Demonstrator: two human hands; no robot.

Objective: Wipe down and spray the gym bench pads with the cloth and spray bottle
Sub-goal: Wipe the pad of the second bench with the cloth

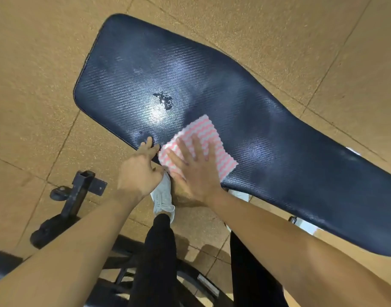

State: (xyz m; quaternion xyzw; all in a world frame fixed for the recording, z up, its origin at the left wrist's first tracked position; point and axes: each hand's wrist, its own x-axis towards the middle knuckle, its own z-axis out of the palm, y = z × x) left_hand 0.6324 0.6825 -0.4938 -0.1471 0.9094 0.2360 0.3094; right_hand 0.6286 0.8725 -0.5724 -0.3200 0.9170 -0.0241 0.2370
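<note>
The cloth (204,131) lay flat on the bench pad (267,120), close to its near long edge, with one corner just past that edge. My right grip (196,171) was spread wide and held nothing, palm and straight fingers pressing the cloth down. My left grip (139,171) was narrow, its fingers hooked over the same near edge just beside the cloth.

A small puddle (164,100) of liquid sat unwiped toward the middle of the pad, near the cloth but apart from it. With only a flat palm on it, I judged the cloth could bunch up or skid off the near edge on a hard stroke. It might also push the puddle over the far edge onto the floor (35,85). Drips on my side would land by my shoe (162,200). The spray bottle was not in view.
</note>
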